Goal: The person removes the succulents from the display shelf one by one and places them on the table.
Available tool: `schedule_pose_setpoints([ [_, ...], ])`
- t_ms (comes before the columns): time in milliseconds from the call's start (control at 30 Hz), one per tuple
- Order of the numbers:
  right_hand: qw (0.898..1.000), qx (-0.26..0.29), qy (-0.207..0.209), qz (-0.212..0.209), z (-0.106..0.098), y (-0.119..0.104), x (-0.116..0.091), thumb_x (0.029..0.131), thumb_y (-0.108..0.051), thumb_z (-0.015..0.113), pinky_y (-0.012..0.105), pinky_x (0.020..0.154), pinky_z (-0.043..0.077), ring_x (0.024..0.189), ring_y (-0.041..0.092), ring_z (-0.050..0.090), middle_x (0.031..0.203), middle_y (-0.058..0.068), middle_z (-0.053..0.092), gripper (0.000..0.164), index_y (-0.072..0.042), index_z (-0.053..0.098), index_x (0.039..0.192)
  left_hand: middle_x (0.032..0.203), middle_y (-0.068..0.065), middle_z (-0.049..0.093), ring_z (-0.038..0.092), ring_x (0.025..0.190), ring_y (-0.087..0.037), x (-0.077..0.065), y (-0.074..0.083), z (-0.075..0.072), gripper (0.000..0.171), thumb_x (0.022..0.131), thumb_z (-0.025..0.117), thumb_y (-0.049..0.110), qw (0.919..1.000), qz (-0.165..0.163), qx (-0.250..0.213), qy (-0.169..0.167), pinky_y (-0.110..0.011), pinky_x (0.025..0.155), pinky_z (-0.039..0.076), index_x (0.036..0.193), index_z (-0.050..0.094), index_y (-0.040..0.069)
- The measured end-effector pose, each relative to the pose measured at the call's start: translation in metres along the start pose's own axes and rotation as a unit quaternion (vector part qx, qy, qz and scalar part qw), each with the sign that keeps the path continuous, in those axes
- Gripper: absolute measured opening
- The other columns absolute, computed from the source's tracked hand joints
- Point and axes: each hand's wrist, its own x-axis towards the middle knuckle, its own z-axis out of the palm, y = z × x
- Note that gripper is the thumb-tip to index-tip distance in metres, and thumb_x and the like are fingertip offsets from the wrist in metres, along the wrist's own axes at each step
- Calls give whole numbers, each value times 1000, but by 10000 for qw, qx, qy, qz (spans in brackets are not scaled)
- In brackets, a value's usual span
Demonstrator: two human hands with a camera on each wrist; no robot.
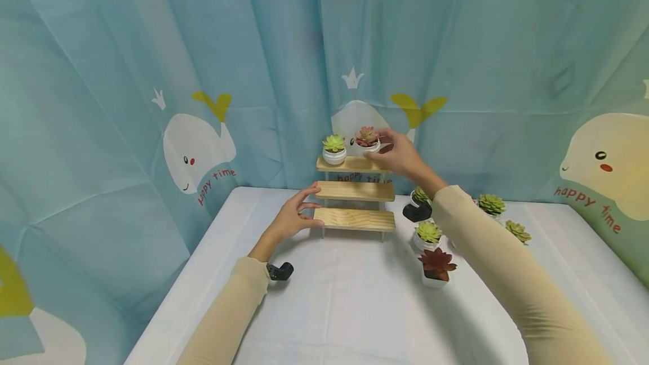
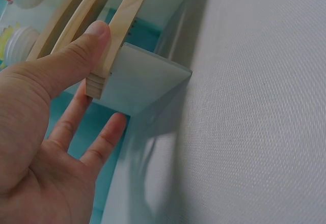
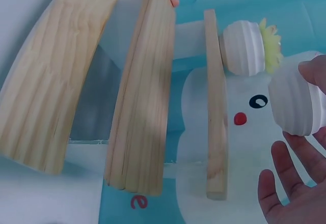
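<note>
A three-tier wooden plant stand [image 1: 355, 219] with whitish side supports stands at the table's back. My left hand [image 1: 293, 216] holds its left end; in the left wrist view the thumb lies on the lowest tier [image 2: 122, 23] with a fingertip behind it. My right hand [image 1: 400, 155] grips a potted pink succulent [image 1: 367, 137] by its white ribbed pot. In the right wrist view that pot [image 3: 291, 96] is just off the top tier [image 3: 216, 107]. A potted yellow-green succulent [image 1: 334, 150] sits on the top tier's left part.
Right of the stand, several potted succulents stand on the white-covered table [image 1: 324, 308], among them a dark red one [image 1: 437, 267] and a light green one [image 1: 428, 234]. My right forearm partly hides others. A blue whale-print curtain [image 1: 274, 72] hangs close behind the stand.
</note>
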Motion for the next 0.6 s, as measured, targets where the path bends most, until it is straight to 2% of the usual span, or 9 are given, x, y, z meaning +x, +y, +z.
schedule_pose_setpoints([
  [167, 9999, 104, -36, -123, -8, -4, -9, 91, -30, 80, 46, 91, 53, 113, 34, 64, 134, 16, 61, 62, -5, 55, 142, 170, 4, 22, 58, 131, -32, 1, 0, -1, 84, 81, 86, -1, 10000, 35, -37, -16, -38, 86, 58, 154, 45, 14],
  [333, 9996, 167, -127, -169, -19, -6, -22, 92, -28, 80, 45, 87, 52, 113, 33, 62, 132, 16, 63, 61, -5, 55, 143, 170, 5, 22, 57, 131, -32, 1, -1, -2, 84, 82, 85, -1, 10000, 44, -84, 15, -40, 87, 57, 154, 45, 15],
  [600, 9990, -91, -351, -263, -34, 2, -47, 92, -32, 80, 52, 95, 49, 118, 35, 58, 135, 16, 59, 64, -7, 52, 145, 169, 7, 23, 57, 131, -30, 2, -2, -2, 84, 82, 85, -1, 10000, -31, -60, 29, -39, 88, 57, 154, 46, 16],
])
